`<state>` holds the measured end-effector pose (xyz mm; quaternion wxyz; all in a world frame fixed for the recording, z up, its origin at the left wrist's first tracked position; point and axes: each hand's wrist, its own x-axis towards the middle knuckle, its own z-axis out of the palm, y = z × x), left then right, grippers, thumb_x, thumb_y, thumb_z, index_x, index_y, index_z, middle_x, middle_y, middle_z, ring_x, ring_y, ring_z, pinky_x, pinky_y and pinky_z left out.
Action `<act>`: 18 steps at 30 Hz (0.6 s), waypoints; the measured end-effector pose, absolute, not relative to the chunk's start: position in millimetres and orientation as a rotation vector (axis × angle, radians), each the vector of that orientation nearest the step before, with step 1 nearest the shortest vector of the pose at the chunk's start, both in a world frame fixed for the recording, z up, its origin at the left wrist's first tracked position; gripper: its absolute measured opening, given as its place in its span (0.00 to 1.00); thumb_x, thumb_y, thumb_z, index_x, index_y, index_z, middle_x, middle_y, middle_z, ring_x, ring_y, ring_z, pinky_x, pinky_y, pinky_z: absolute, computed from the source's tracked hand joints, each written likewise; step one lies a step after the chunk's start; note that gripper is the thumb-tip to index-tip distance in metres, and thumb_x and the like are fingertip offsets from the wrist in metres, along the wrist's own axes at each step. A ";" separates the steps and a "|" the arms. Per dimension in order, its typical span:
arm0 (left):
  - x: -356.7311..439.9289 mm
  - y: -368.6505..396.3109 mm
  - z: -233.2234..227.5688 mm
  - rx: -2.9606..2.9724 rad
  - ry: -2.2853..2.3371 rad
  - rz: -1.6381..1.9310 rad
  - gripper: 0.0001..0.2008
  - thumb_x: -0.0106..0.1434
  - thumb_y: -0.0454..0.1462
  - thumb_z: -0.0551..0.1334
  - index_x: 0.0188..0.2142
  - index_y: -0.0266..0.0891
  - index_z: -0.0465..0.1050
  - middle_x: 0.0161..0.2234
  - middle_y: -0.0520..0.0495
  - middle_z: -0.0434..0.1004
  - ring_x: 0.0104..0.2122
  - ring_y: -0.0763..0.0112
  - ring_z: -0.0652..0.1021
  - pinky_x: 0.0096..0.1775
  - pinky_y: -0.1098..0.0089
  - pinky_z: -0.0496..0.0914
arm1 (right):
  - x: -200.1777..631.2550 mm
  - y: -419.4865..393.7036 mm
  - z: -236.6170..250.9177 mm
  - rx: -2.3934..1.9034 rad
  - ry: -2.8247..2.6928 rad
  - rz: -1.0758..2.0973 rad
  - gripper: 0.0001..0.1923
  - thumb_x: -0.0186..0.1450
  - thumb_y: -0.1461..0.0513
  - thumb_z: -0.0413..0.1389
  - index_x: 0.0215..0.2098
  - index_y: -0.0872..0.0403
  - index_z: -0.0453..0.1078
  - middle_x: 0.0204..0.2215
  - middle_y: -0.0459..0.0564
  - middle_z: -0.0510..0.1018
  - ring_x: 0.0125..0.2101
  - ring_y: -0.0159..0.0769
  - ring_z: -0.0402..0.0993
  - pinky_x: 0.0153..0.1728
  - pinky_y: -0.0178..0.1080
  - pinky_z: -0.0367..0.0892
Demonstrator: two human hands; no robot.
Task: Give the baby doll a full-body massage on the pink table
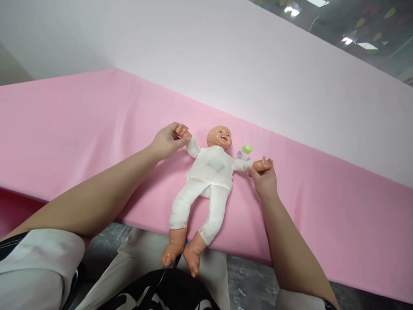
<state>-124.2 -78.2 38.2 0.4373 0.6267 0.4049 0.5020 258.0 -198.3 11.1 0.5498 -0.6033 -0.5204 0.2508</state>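
Note:
A baby doll (211,165) with a soft white cloth body lies on its back on the pink padded surface, its head away from me. Its hard plastic feet hang past the front edge, above my lap. My left hand (167,141) is closed round the doll's hand and wrist on the left side, which is raised beside the head. On the other side, my right hand (265,178) grips the doll's outstretched hand from below. A small bottle (245,151) with a light green cap lies just beyond the doll's arm, close to its head.
The pink padded surface (80,116) runs across the whole width, against a white wall (193,51). Glass panes (342,30) with reflected lights are at the upper right. My legs (138,254) are below the front edge, above a dark grey floor (245,280).

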 end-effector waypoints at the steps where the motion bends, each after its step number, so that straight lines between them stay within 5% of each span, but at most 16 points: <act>1: -119.3 -85.8 40.5 1.649 0.980 1.238 0.25 0.55 0.42 0.75 0.51 0.40 0.77 0.41 0.45 0.81 0.39 0.63 0.81 0.42 0.64 0.76 | 246.2 -204.5 15.4 -1.418 -1.309 0.438 0.28 0.60 0.54 0.72 0.53 0.51 0.70 0.47 0.56 0.81 0.46 0.47 0.80 0.48 0.49 0.79; 4: -107.6 -104.3 42.7 2.015 0.903 1.017 0.20 0.56 0.44 0.74 0.48 0.43 0.83 0.41 0.45 0.82 0.40 0.62 0.80 0.41 0.66 0.75 | 212.1 -220.0 21.2 -1.329 -1.780 0.192 0.16 0.64 0.61 0.66 0.51 0.48 0.76 0.51 0.53 0.81 0.51 0.48 0.79 0.56 0.53 0.76; 10: -99.5 -111.3 35.9 2.413 0.604 0.767 0.18 0.61 0.40 0.67 0.51 0.48 0.86 0.39 0.46 0.77 0.36 0.68 0.79 0.39 0.69 0.73 | 187.3 -227.2 16.4 -1.296 -2.239 -0.205 0.22 0.70 0.67 0.58 0.58 0.44 0.79 0.60 0.54 0.78 0.52 0.52 0.75 0.55 0.57 0.77; 18: -112.3 -93.2 39.9 2.006 1.157 0.989 0.17 0.57 0.44 0.71 0.46 0.44 0.81 0.38 0.49 0.81 0.33 0.65 0.78 0.38 0.68 0.72 | 216.6 -213.6 14.8 -1.430 -1.632 0.206 0.27 0.68 0.56 0.64 0.64 0.45 0.71 0.56 0.55 0.81 0.51 0.49 0.80 0.54 0.53 0.78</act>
